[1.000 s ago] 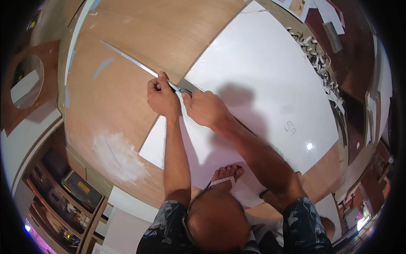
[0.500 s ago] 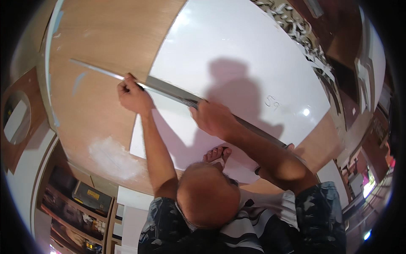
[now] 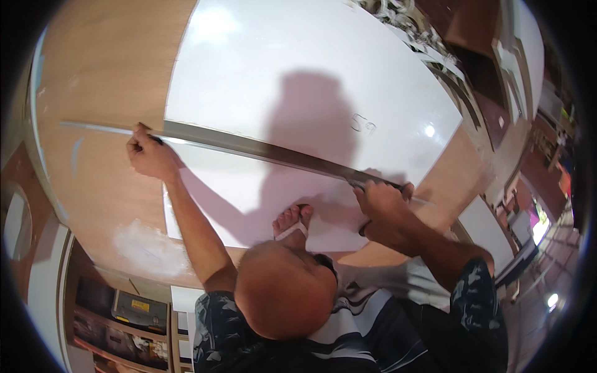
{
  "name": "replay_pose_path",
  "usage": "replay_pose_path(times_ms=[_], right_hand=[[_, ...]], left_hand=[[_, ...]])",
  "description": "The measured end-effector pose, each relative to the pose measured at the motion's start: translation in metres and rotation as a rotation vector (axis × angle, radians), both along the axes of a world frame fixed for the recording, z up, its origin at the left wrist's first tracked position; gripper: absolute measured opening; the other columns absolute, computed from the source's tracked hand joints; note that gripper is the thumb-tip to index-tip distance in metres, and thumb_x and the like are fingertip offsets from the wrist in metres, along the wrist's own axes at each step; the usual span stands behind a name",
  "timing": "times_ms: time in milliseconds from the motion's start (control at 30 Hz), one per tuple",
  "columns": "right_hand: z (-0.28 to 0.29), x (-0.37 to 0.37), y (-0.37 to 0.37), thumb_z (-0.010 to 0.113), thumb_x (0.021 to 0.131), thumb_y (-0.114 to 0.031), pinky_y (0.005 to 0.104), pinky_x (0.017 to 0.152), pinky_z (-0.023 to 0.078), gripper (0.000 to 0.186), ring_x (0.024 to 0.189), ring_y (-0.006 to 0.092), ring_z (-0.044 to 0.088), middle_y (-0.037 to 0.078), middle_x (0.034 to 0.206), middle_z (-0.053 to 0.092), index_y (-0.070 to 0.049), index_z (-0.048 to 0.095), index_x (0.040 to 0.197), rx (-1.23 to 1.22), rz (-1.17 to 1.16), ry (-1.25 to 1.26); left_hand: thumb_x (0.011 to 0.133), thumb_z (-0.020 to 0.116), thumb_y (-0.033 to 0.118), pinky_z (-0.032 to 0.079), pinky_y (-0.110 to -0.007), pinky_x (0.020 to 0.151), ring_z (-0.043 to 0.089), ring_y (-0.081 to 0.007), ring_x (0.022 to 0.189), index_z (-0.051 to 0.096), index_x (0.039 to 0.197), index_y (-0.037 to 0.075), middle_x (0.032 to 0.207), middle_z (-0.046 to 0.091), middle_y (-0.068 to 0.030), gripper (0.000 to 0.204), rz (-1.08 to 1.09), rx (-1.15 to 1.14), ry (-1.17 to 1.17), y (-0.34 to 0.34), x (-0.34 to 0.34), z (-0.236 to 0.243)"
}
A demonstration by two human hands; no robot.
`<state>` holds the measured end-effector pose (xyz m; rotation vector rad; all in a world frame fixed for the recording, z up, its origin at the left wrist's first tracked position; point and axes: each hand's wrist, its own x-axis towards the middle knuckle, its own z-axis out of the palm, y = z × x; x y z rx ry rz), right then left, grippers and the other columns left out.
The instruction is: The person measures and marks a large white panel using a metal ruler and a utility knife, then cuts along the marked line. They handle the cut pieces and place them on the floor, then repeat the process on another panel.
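My left hand (image 3: 150,155) is closed on a long metal straightedge (image 3: 106,127) near its left end, with something dark under its fingers. The bar lies across a white sheet (image 3: 224,62) on a tan board (image 3: 106,62), beside a wide grey band (image 3: 249,146). My right hand (image 3: 387,205) grips a metal tool (image 3: 354,184), only partly visible, against the straightedge toward its right end. My sandalled foot (image 3: 289,224) rests on the sheet below the bar, behind my bent knee (image 3: 283,289). Toes partly show behind my right hand.
Curly pale offcuts (image 3: 398,22) lie along the sheet's far right edge. Stacked panels (image 3: 510,68) stand at the right. A board with an oval cutout (image 3: 18,224) is at the left. Shelves with a dark case (image 3: 140,308) are at lower left.
My right hand has travelled rightward along the straightedge with the tool, widening the gap from my left hand, which stays near the left end. The view has turned, so the bar appears flatter.
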<state>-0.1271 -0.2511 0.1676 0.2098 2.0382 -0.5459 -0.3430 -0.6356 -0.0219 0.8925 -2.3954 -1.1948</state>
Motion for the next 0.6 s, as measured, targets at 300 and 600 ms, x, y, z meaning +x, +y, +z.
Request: replay_pose_path(times_ms=[300, 600], right_hand=[[-0.099, -0.147, -0.173, 0.052, 0.099, -0.016, 0.0452, 0.082, 0.056, 0.035, 0.099, 0.0382, 0.068, 0.023, 0.110, 0.069, -0.001, 0.062, 0.129, -0.306, 0.179, 0.167], [-0.122, -0.206, -0.245, 0.045, 0.104, -0.027, 0.0494, 0.069, 0.058, 0.038, 0.081, 0.0393, 0.070, 0.023, 0.090, 0.070, 0.003, 0.067, 0.108, -0.292, 0.075, 0.176]], left_hand=[[0.101, 0.070, 0.033, 0.049, -0.029, 0.063, 0.060, -0.0127, 0.068, 0.064, 0.079, -0.004, 0.076, 0.070, -0.0095, 0.043, 0.035, -0.021, -0.049, 0.000, 0.000, 0.007], [0.102, 0.069, 0.031, 0.040, -0.025, 0.051, 0.049, -0.0067, 0.057, 0.061, 0.080, 0.000, 0.065, 0.060, -0.0019, 0.040, 0.070, 0.087, -0.058, 0.003, -0.001, 0.013]])
